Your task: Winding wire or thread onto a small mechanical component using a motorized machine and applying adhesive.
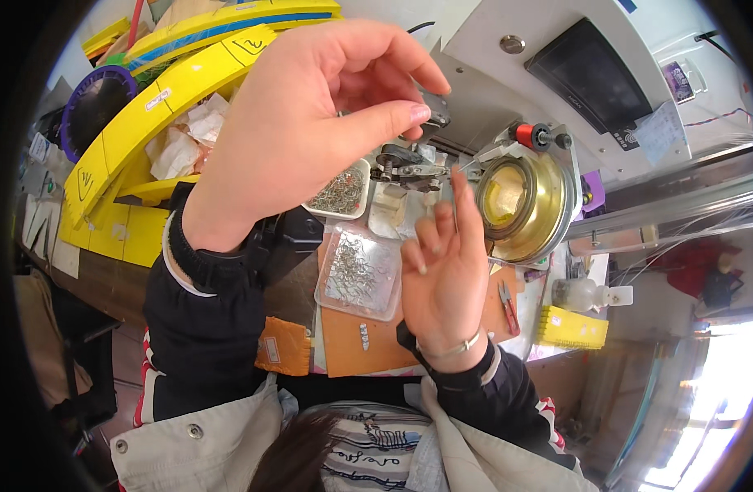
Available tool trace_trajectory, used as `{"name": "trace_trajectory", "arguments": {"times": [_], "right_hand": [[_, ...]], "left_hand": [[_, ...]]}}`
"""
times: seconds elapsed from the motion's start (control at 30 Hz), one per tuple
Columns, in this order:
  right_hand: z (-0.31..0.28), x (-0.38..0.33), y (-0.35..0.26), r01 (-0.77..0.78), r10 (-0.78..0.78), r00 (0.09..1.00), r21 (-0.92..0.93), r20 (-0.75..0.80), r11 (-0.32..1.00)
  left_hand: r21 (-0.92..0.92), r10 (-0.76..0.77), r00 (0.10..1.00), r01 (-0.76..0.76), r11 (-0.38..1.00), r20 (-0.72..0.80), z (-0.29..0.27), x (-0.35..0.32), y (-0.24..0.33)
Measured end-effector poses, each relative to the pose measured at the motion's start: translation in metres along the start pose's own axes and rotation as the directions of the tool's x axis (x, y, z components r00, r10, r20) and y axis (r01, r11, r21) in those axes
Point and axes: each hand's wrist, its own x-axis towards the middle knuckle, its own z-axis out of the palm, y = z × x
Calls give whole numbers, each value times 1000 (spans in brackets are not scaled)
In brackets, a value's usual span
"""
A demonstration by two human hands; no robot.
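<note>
My left hand (pixel 311 123) is raised high, close to the view, over the left part of the bench. Its thumb meets a fingertip and the forefinger arches above; whatever the pinch holds cannot be made out. Lower and to the right, my right hand (pixel 450 283) is turned palm up beside a small metal mechanism (pixel 413 170). One digit points up at the mechanism while the other fingers curl. A thin, pale strand or wire shows at its tip, too fine to name. Below the left hand lie a clear tray of small metal hooks (pixel 352 266) and a white tray of hooks (pixel 340 193).
A brass-coloured round drum (pixel 508 197) and a red thread spool (pixel 534 135) stand right of my hands, under a machine panel with a dark screen (pixel 590 75). Red-handled snippers (pixel 508 307) lie near the right wrist. Yellow curved boards (pixel 159 111) fill the left side.
</note>
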Motion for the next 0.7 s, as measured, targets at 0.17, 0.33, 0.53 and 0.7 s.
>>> {"name": "trace_trajectory", "arguments": {"times": [0.17,0.33,0.53,0.7], "right_hand": [[7,17,-1,-64,66,998,82,-23,995],[0,20,1,-50,56,997,105,-49,993],[-11,-8,-1,-56,58,998,102,-23,993],[-35,-59,-23,35,-25,960,-31,280,999]], "left_hand": [[71,-48,998,46,996,28,3,-1,-3],[192,-42,987,11,981,157,-1,-4,15],[221,80,951,-151,964,298,14,-10,37],[217,276,855,-399,891,438,45,-19,42]]}}
